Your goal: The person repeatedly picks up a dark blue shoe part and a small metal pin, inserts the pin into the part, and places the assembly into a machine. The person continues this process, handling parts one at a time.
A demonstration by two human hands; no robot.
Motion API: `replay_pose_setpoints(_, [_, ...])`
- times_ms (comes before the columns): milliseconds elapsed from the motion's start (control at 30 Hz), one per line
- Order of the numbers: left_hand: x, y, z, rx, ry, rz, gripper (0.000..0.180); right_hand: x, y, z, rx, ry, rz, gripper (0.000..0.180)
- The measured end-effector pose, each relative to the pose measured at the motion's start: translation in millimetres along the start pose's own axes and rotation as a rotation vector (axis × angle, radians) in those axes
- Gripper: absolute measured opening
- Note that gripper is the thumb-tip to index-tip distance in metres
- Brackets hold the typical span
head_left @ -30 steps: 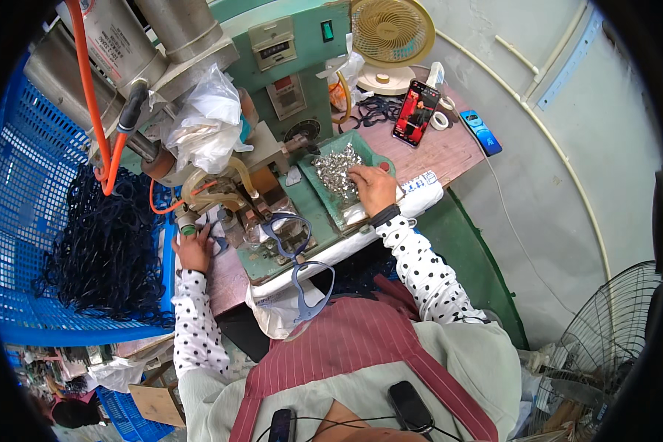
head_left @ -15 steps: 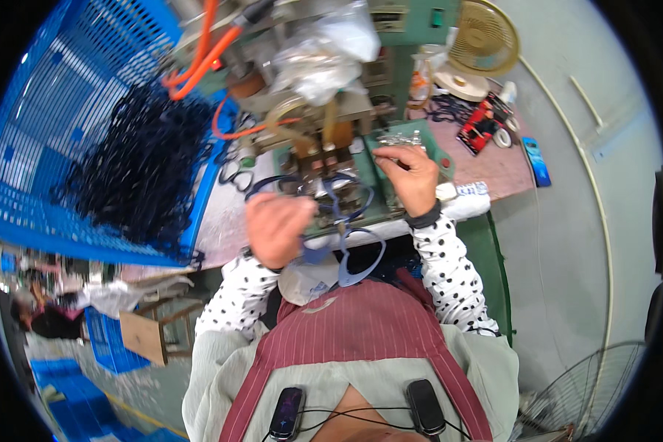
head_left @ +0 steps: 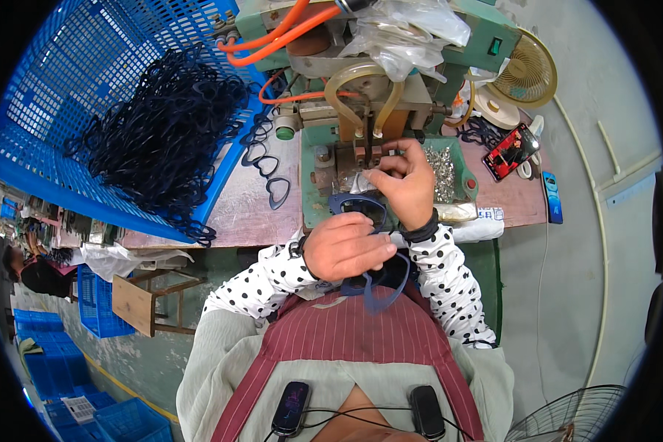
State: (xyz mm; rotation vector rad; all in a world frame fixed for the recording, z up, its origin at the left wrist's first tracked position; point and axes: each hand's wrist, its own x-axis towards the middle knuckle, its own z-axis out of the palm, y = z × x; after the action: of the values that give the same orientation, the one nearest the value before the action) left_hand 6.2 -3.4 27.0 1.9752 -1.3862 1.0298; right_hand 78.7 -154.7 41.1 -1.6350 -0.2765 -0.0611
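Some of the blue frame [head_left: 379,302] is hiding under your left hand's [head_left: 348,247] close-set fingers. Your right hand [head_left: 411,190] is showing bent fingers, both grips unclear; bare tabletop [head_left: 254,211] is showing centre-left.

Pinkish tbl [head_left: 228,215] w/ green mach [head_left: 412,99], dk heart-shaped frames [head_left: 269,191], blue ph [head_left: 552,197]

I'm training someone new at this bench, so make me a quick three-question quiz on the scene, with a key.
1. Multiple choice: what fills the green tray just right of the right hand?
A) Wooden pegs
B) Small shiny metal parts
C) Coiled string

2. True or false: the left hand is gripping the orange hose.

3. Fill the gap: the heap of dark frames at the left of the picture lies in a blue ____.

Key: 1. B. 2. False; it lies over the blue frame. 3. Basket.
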Motion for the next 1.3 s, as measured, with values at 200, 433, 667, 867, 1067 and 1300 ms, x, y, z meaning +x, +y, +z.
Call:
replay_pose_setpoints(200, [5, -16, 5, -0.119, -0.057, 0.029, 0.037, 3, 15, -10, 0.119, 0.034, -0.063, 0.047])
replay_pose_setpoints(433, [-7, -29, 23, -0.196, -0.076, 0.024, 0.042, 21, 137, -126, -0.763, 0.394, -0.043, 0.03])
replay_pose_setpoints(667, [-14, -32, 25, -0.189, -0.037, 0.068, 0.034, 8, 137, -118, -1.156, 0.161, -0.317, 0.025])
replay_pose_setpoints(867, [-15, -26, 23, -0.133, -0.048, 0.058, 0.031, 20, 143, -127, -0.928, 0.19, -0.293, 0.012])
replay_pose_setpoints(1067, [-68, -82, -74, 0.689, 0.081, -0.185, 0.026, 13, 141, -126, -1.008, 0.206, -0.174, 0.013])
replay_pose_setpoints(1300, [-229, -185, -266, 1.031, 0.879, -1.912, 0.091, 15, 145, -121, -1.013, 0.267, -0.201, 0.013])
